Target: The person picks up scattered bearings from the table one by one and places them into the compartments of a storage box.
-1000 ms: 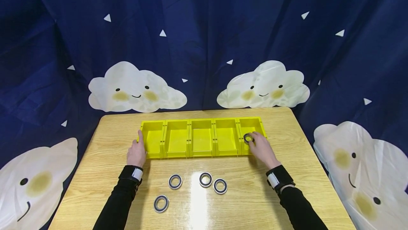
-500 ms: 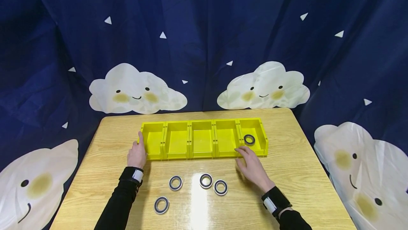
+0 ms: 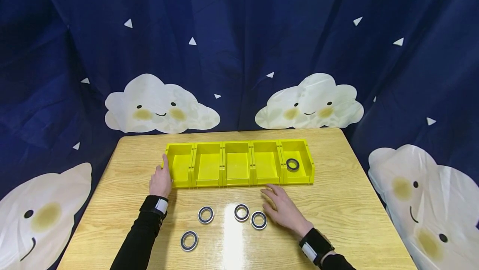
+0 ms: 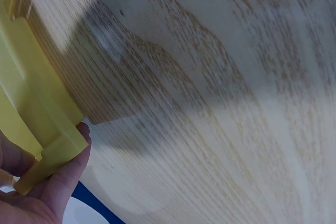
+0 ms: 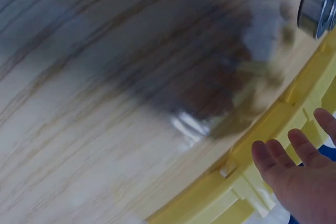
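Note:
A row of joined yellow bins (image 3: 223, 165) stands across the table. My left hand (image 3: 161, 182) holds its left end; in the left wrist view, thumb and fingers (image 4: 68, 177) pinch the bin's corner. My right hand (image 3: 285, 211) hovers in front of the row, fingers spread and holding nothing. Left of its fingertips lie two ball bearings, the nearer one (image 3: 259, 227) and another bearing (image 3: 241, 219) beside it. One bearing (image 3: 292, 170) lies in the rightmost bin. In the right wrist view, a bearing (image 5: 315, 6) shows at the upper right, beyond the fingers.
Two more bearings lie farther left on the wooden table (image 3: 337, 220), one bearing (image 3: 206, 221) near the bins and another bearing (image 3: 189, 248) closer to the front. A dark blue curtain (image 3: 239, 107) with clouds hangs behind the table and along its sides.
My right hand has let go of the bearing in the rightmost bin and moved out toward the front left, near the loose bearings. The left hand stays at the bin's end.

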{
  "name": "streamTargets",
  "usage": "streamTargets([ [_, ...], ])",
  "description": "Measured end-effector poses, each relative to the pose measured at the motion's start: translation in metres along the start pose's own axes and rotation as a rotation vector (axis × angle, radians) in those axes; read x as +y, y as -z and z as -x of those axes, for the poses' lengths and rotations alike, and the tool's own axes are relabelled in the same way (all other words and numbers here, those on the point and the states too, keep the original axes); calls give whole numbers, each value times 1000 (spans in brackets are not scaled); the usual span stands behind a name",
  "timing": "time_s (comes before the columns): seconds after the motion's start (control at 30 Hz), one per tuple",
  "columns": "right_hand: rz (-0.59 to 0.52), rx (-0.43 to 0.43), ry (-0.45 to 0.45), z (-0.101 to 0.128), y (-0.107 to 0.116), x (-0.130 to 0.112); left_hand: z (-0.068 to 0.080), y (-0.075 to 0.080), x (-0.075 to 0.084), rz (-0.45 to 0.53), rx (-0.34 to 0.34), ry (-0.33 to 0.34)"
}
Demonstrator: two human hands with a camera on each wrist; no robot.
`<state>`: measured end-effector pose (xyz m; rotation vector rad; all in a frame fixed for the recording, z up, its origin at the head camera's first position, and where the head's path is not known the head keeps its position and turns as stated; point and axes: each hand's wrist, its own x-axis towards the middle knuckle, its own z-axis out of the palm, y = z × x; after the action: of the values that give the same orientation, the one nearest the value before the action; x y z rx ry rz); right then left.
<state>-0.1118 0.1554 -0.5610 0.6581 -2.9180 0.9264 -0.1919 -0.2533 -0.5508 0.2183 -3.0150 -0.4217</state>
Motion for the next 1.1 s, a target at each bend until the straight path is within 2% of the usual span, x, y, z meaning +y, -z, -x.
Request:
streamTargets([
  [0.47,1,-86,1,1,-12,-5,0,-1,0,2,-3,5],
  [0.7,21,-69,35,2,-19,-5,-2,-2,-1,-7,-23,19],
  [0.93,36,-74,81,4,-22,-12,-3,-3,-2,3,-3,9],
  [1.1,79,-68,116,7,-25,-18,-3,-2,-2,4,-14,8],
])
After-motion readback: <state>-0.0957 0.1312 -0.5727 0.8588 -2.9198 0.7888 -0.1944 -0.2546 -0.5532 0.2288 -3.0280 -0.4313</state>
